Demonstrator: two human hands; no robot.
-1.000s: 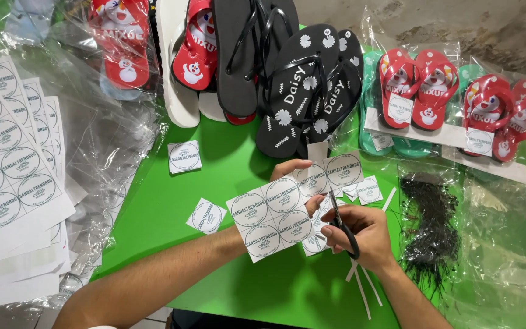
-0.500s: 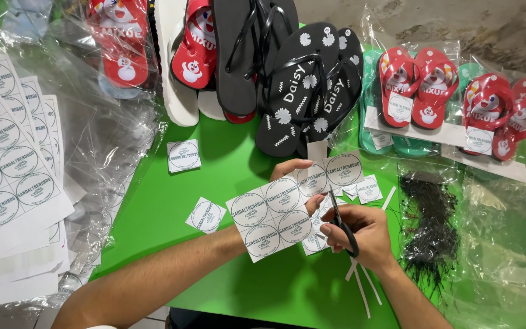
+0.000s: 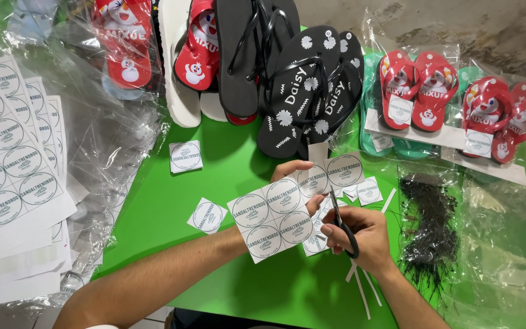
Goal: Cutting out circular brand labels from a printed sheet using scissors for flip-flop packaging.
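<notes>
Your setting: one bright green tabletop point(image 3: 171, 201), its near edge running across the lower frame. Beyond its far right corner you have a rough grey concrete surface point(image 3: 458, 24), stained and mottled. Past the near edge, a strip of pale tiled floor point(image 3: 147, 318). Light is even and soft, giving faint shadows on the green.

— What is being held at the centre of the frame?

— A white paper sheet point(image 3: 273, 220) printed with round label designs, held flat, slightly tilted, just above the green surface.

— And the tool?

— Black-handled scissors point(image 3: 341, 224), right of centre, blades pointing up toward the top of the frame, their tips at the sheet's right edge among the printed circles.
</notes>
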